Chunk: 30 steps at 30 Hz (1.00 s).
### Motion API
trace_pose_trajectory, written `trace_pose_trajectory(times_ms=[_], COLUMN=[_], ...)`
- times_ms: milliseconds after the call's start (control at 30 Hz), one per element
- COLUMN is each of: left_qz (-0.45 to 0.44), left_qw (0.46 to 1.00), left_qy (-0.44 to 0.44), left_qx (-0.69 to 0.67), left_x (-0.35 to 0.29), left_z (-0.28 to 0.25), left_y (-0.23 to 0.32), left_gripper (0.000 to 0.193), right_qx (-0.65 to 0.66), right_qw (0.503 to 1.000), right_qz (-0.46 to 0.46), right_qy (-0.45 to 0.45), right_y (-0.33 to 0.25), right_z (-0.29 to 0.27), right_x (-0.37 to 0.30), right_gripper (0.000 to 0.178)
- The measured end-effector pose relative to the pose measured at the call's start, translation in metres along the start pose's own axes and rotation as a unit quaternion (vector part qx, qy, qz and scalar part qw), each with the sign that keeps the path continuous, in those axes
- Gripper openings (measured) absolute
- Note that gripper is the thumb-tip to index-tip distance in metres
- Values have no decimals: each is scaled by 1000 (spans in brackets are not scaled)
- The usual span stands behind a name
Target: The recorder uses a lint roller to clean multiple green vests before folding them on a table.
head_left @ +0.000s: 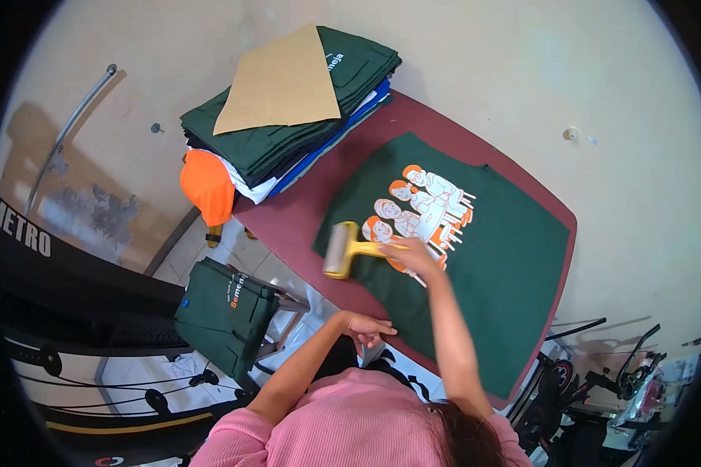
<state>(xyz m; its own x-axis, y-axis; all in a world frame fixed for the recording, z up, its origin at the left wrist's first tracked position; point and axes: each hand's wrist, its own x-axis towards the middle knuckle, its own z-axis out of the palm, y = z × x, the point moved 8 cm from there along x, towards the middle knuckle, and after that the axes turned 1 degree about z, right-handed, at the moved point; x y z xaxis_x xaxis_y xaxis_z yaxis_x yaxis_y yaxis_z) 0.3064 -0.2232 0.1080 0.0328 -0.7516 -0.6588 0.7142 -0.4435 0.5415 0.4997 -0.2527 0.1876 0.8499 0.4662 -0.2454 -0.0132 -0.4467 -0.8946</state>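
I have the right hand [414, 260] over the dark green fabric garment [506, 265] spread flat on the maroon counter [266, 221], its fingers clamped round the handle of a yellow-framed roller with a pale cylinder [339, 251]. The roller's head lies to the left of those fingers, at the garment's left corner; I cannot tell whether it presses on the cloth. The orange-and-white print of seated figures [417, 204] lies on the garment, mostly beyond the handle. My left hand [360, 327] is beside the garment's near edge, at the counter's rim, its fingers loosely bent and slightly apart; I cannot tell whether they touch the rim. Beyond the garment to its left I see a stack of folded dark green cloth [261, 152] under a tan flat sheet [282, 82], with an orange cloth [207, 187] hanging beside it.
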Motion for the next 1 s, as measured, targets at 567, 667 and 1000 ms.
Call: trace_pose_trajectory(times_ms=[567,667,1000], left_qz=[108,106,236], left_qw=[989,991,919], left_qy=[50,24,289], left_qx=[-88,-76,-132], left_x=[-12,-7,-1], left_z=[0,-2,-6], left_y=[-1,-7,10], left_gripper=[29,37,30], right_qx=[205,254,287], right_qw=[955,907,808], right_qz=[173,225,227], right_qy=[124,247,461], right_y=[135,181,224], right_z=[-110,-157,-155], right_x=[-217,-346,-518], right_gripper=[25,26,22])
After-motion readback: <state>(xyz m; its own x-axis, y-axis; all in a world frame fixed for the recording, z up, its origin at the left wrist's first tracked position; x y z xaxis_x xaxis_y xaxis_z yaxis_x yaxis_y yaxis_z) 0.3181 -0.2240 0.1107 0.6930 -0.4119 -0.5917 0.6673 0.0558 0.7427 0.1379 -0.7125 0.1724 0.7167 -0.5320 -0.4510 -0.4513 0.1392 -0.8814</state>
